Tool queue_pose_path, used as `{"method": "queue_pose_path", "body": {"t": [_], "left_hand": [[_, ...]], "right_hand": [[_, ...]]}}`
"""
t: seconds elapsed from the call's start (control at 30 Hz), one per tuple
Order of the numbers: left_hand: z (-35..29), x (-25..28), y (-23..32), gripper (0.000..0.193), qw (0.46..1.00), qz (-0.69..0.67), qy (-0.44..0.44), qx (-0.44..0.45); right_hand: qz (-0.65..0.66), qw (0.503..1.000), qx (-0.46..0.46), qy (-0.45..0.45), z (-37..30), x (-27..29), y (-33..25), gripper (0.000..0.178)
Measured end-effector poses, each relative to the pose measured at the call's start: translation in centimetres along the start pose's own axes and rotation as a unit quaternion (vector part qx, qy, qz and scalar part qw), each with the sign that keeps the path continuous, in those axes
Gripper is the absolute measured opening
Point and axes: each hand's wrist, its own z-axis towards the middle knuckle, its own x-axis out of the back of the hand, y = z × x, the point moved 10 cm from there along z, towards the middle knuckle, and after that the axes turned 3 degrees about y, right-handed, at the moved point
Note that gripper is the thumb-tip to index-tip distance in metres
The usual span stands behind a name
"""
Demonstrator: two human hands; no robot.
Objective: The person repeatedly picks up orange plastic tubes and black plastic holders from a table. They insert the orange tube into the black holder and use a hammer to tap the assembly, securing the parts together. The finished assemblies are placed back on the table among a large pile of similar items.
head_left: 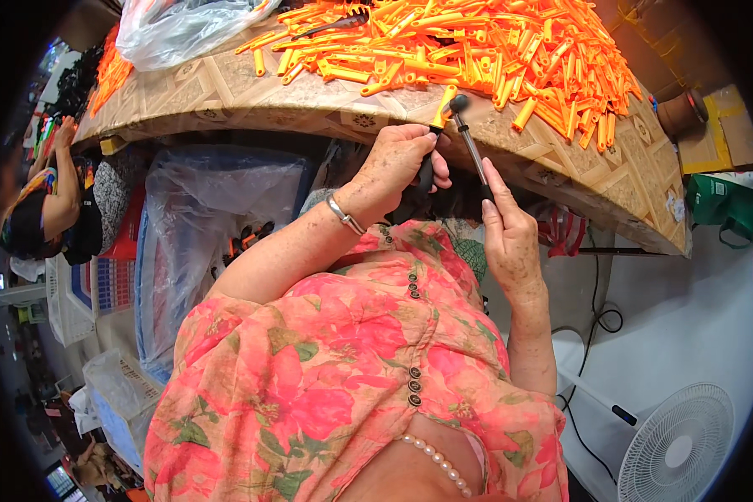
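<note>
My left hand [396,163] is closed around a handle with an orange plastic top [445,105] and a black lower part [426,173]. It is held upright in front of the table edge. In my right hand [512,234] is a small mallet [471,144] with a round black head, a thin metal shaft and a dark grip. The mallet's head is beside the orange top; whether they touch I cannot tell. Beyond my hands lies a big heap of orange plastic handles [510,50] on the patterned table [326,107].
A clear plastic bag [184,33] lies on the table's left end. Below it stands a blue crate lined with plastic [155,276]. A white fan [682,448] stands at lower right, near a dark cable [592,335]. A green bag [719,205] and another person's arm [61,180] are at the sides.
</note>
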Motion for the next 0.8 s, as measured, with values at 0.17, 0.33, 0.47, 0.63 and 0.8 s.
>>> {"method": "queue_pose_path", "body": {"t": [0.17, 0.33, 0.47, 0.63, 0.8], "left_hand": [[-1.5, 3.4, -0.2, 0.028, 0.997, -0.064, 0.032, -0.026], [-6.0, 14.6, -0.4, 0.028, 0.971, -0.032, 0.191, -0.139], [-10.5, 26.5, -4.4, 0.027, 0.929, -0.086, 0.333, -0.134], [-12.6, 39.3, -9.3, 0.027, 0.849, -0.245, 0.46, -0.081], [-15.5, 48.4, -13.3, 0.035, 0.731, -0.302, 0.609, -0.059]], "right_hand": [[0.136, 0.972, -0.08, 0.174, -0.5, 6.0, 4.3, 0.046], [0.153, 0.917, -0.156, 0.335, -1.1, 14.9, 12.6, 0.047], [-0.168, 0.907, -0.175, 0.345, -0.6, 21.1, 18.2, 0.057], [-0.276, 0.894, -0.221, 0.277, 1.9, 22.8, 19.0, 0.063], [-0.237, 0.927, -0.198, 0.213, 4.4, 22.0, 20.8, 0.067]]}}
